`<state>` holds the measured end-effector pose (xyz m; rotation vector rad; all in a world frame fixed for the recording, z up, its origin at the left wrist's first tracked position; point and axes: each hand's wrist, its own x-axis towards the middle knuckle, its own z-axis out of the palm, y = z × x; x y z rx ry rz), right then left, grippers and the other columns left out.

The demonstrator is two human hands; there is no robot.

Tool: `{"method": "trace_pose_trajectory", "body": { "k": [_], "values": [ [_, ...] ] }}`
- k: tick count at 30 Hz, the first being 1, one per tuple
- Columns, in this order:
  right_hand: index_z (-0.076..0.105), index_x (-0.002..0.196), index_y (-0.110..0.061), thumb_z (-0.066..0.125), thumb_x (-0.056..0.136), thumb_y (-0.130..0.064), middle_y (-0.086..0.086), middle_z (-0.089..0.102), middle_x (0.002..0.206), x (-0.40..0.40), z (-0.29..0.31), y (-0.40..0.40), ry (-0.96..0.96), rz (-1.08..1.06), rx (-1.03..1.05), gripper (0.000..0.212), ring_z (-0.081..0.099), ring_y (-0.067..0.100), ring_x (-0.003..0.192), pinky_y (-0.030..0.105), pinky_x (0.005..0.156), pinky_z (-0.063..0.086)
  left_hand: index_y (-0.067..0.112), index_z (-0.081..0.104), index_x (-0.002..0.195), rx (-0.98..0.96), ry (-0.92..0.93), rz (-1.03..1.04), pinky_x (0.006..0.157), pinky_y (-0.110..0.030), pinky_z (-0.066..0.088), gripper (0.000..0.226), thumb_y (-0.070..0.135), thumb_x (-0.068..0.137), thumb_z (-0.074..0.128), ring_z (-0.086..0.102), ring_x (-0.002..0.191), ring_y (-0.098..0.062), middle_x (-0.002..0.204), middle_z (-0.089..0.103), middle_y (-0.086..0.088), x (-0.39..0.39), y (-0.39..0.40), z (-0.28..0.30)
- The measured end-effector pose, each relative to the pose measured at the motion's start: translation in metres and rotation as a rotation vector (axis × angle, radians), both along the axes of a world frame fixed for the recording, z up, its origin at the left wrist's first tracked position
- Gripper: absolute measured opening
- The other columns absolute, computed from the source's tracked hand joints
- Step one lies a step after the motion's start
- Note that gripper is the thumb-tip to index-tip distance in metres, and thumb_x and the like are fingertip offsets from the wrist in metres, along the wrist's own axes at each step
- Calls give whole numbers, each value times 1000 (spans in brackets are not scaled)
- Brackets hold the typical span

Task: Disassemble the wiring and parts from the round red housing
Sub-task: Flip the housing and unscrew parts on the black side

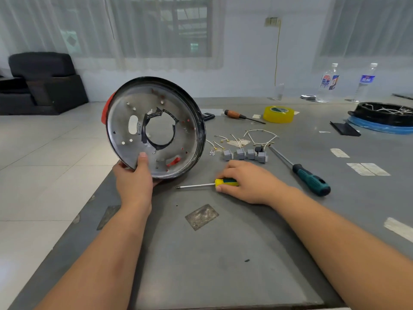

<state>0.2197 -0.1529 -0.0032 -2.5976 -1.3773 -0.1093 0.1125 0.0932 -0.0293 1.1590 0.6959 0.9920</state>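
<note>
The near part of the grey table (223, 253) lies open between the two forearms, marked only by a flat patch. Farther in, the round housing (155, 127), tilted up on its edge by the left hand (134, 177), blocks the left side. The right hand (243, 181) and its yellow screwdriver (207, 184) bar the middle. Behind them a row of grey connectors (245, 155) and loose wires (261, 136) crowds the surface, with a green-handled screwdriver (310, 179) lying aslant to the right. A clear lane runs between that tool and the tape roll (278, 114).

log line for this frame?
left hand: holds housing tilted | right hand: on yellow screwdriver, table | grey parts, wires: out
</note>
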Motion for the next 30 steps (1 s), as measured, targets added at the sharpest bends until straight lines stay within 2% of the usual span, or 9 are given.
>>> {"method": "trace_pose_trajectory", "body": {
  "k": [3,7,9,13,16,22,25,30],
  "values": [
    [63,132,-32,57,98,-52,-3,56,121,3,0,-2,-6,35,-9,40,54,19,114,41,94,49,23,48,119,-22,-15,-12,104,-53,55,32,36,99,71,66,118,-25,117,64,5,-2,-2,2],
    [62,132,-33,54,100,-51,-4,56,123,11,2,-9,-16,-3,-27,38,55,20,116,43,93,51,23,50,116,-65,-68,-24,97,-53,61,25,29,101,70,69,112,-21,120,65,2,-2,-5,4],
    [62,132,-33,52,100,-51,-4,57,125,21,7,-18,-72,-109,18,37,56,21,118,41,91,52,26,51,113,-68,-67,-32,94,-53,61,23,29,101,70,70,112,-22,121,66,2,-2,-4,3],
    [66,123,-28,53,100,-45,0,60,118,47,19,-45,-166,-445,169,31,59,27,112,35,76,45,24,52,122,-68,-66,-55,88,-49,63,28,29,101,70,70,113,-23,124,68,0,0,-2,2],
    [68,112,-22,52,101,-40,7,63,115,65,24,-67,-176,-682,154,26,60,34,107,35,72,42,22,53,130,-41,-49,-79,88,-50,63,35,30,101,71,71,113,-25,126,69,-1,1,-2,1],
    [69,114,-17,56,95,-23,15,67,117,85,24,-91,-56,-992,125,23,64,40,106,36,73,42,22,56,137,37,-25,-114,87,-49,63,39,30,101,70,72,112,-26,128,71,-2,1,-4,-2],
    [66,106,-14,56,89,-17,15,66,114,86,22,-92,7,-1020,91,21,64,39,104,36,76,44,23,59,134,56,-17,-123,95,-54,61,36,31,101,71,72,113,-26,126,73,-2,0,-4,-2],
    [66,113,-12,54,89,-17,16,64,121,86,21,-89,87,-1035,89,28,62,39,110,37,81,45,25,60,122,57,-11,-138,95,-57,60,26,31,100,72,72,111,-28,124,73,-4,1,-3,-2]
  ]
}}
